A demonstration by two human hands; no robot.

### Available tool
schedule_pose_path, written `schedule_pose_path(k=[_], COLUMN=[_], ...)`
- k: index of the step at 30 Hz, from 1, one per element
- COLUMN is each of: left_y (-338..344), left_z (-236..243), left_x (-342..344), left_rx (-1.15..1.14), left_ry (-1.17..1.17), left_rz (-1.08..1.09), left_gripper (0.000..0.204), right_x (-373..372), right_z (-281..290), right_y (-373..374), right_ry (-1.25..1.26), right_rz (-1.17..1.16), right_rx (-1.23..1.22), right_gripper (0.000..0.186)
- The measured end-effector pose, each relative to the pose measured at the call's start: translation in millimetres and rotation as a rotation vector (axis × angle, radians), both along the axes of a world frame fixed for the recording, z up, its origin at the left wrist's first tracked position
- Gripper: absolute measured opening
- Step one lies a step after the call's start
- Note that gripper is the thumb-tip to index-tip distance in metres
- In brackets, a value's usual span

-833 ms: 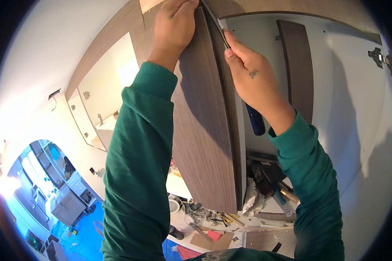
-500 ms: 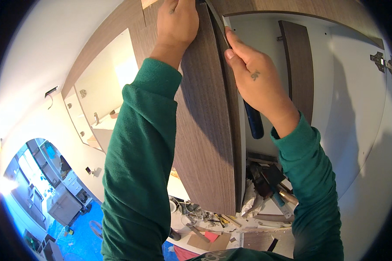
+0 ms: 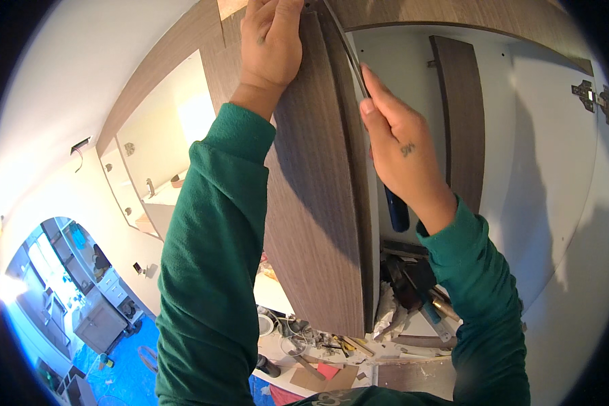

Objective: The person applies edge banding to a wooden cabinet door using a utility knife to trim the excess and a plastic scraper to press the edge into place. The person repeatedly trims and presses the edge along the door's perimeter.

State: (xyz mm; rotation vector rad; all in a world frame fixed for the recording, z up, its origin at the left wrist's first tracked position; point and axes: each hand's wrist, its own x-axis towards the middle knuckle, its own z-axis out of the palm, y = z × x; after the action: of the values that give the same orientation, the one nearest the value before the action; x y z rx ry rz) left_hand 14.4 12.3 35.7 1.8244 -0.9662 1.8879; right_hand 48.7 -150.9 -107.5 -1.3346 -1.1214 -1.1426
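Observation:
A tall brown wood-grain panel (image 3: pixel 318 203) stands upright before me. My left hand (image 3: pixel 272 51) grips its upper part, with some fingertips cut off by the picture's upper edge. My right hand (image 3: pixel 406 152) is closed around a long, thin metal tool with a dark blue handle (image 3: pixel 397 210). The tool's narrow blade (image 3: pixel 350 51) runs up along the panel's right edge, close against it. Whether the tool is a file or something else, I cannot tell. Its upper end lies near the picture's upper edge, by my left hand.
To the right is an open white cabinet with a loose brown board (image 3: pixel 461 122) and a metal hinge (image 3: pixel 592 98). Hand tools (image 3: pixel 419 291) lie inside at the bottom. Below, a cluttered worktop (image 3: pixel 318 362) holds scraps and cardboard. Blue sheeting (image 3: pixel 132 365) covers the floor at left.
My right hand has moved down and slightly right along the panel edge, taking the blue-handled tool with it. My left hand has shifted slightly down and left.

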Motion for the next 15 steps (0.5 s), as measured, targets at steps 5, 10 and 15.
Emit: schedule_pose_path(k=[5, 10, 15], left_y=[-2.6, 0.7, 0.4], left_z=[6.2, 9.0, 9.1], left_x=[3.5, 7.7, 8.4], left_rx=[0.060, 0.062, 0.014], left_ry=[-0.030, -0.045, -0.042], left_rz=[-0.044, -0.015, 0.068], left_gripper=[0.056, 0.061, 0.061], right_x=[5.9, 9.2, 9.2], right_z=[16.6, 23.4, 27.4], right_y=[4.0, 5.7, 5.5], right_ry=[-0.044, -0.050, -0.094], right_rz=[-0.020, -0.033, -0.060], right_rx=[0.016, 0.000, -0.021], right_gripper=[0.041, 0.044, 0.044])
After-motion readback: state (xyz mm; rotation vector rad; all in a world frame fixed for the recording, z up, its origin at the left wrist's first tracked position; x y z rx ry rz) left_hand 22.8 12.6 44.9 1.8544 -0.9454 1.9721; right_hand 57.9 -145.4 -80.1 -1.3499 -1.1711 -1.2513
